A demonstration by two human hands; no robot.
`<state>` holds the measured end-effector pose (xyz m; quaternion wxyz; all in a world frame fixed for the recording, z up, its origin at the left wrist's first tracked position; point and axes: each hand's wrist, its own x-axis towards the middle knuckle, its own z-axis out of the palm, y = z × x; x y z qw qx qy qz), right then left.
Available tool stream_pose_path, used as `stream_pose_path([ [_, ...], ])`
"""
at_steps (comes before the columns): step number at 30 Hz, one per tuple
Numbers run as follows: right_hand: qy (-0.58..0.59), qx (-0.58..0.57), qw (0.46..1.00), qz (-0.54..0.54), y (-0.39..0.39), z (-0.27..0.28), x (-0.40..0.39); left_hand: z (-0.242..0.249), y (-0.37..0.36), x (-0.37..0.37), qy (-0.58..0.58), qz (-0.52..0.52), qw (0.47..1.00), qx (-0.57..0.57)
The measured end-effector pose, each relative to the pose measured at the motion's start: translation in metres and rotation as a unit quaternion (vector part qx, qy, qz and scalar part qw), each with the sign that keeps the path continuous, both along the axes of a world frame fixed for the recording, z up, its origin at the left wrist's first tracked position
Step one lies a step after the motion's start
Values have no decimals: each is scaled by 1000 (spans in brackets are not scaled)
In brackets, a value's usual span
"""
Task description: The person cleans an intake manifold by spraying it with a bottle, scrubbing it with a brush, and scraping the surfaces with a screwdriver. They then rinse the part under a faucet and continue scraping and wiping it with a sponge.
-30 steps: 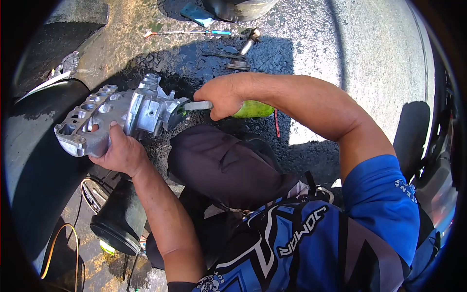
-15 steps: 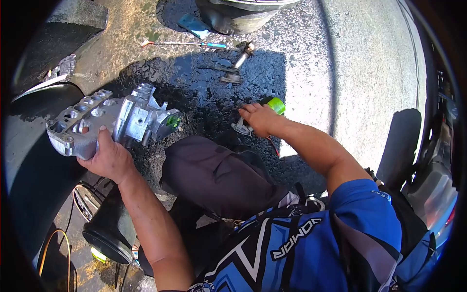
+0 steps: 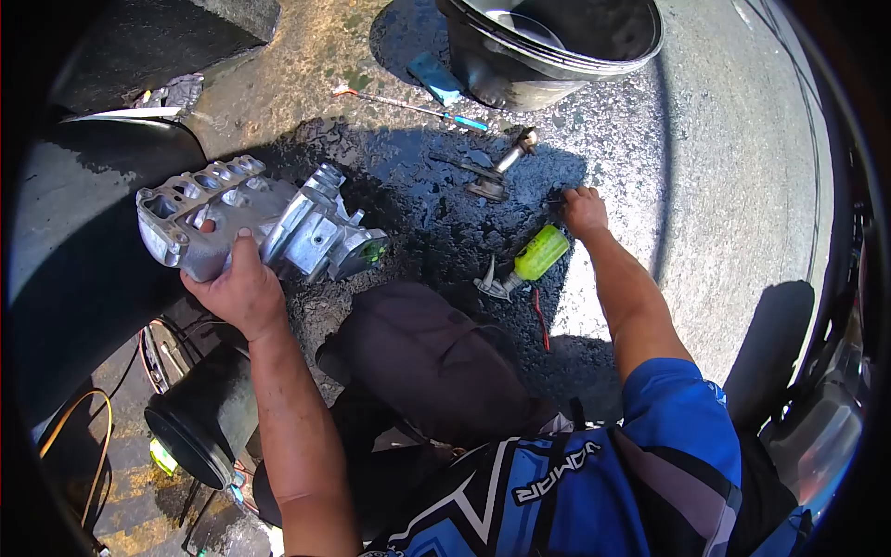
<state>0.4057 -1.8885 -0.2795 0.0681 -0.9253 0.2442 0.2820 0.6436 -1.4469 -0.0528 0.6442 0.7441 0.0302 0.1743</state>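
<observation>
My left hand [image 3: 243, 290] grips a silver cast-metal intake manifold [image 3: 306, 232] by its near side, thumb on top and fingers underneath. The manifold is held up off the ground, its row of ports facing up and left. My right hand [image 3: 585, 213] is low over the wet ground, fingers curled; what they close on, if anything, is hidden. Just below and left of that hand, a yellow-green spray bottle [image 3: 541, 252] lies on its side, with its grey trigger head toward me. A thin red item [image 3: 541, 320] lies beside the bottle.
A large black bucket [image 3: 557, 65] stands at the top, beside a blue item [image 3: 434, 79]. A long blue-handled tool [image 3: 464, 122] and a metal fitting [image 3: 509, 162] lie on the ground. Another black bucket [image 3: 190, 436] lies tipped at lower left. Part of a vehicle [image 3: 821, 427] shows at right.
My right hand has left the spray bottle's area and moved right, past its base. The bottle is now fully visible. The view has shifted; my left hand still holds the manifold.
</observation>
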Motion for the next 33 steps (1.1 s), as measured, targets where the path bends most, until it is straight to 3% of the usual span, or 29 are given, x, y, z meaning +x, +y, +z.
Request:
stream_pose_path([
  [4,63,-2,997,37,-6,3,1,2,-1,2,12,17,1000,-11],
  [13,74,40,996,-10,-8,0,-16,-4,4,1,17,23,998,-55],
  [21,92,75,993,16,-1,33,-23,-18,10,6,8,11,998,-59],
  [26,-53,166,983,51,8,26,-16,-14,1,12,20,-6,998,-58],
  [29,-96,252,963,4,38,47,1,-2,-12,13,37,0,995,-97],
  [31,-173,334,925,58,63,75,19,1,-17,12,45,19,998,-39],
  [33,-112,510,850,-68,90,107,39,-1,-19,9,45,31,998,-11],
])
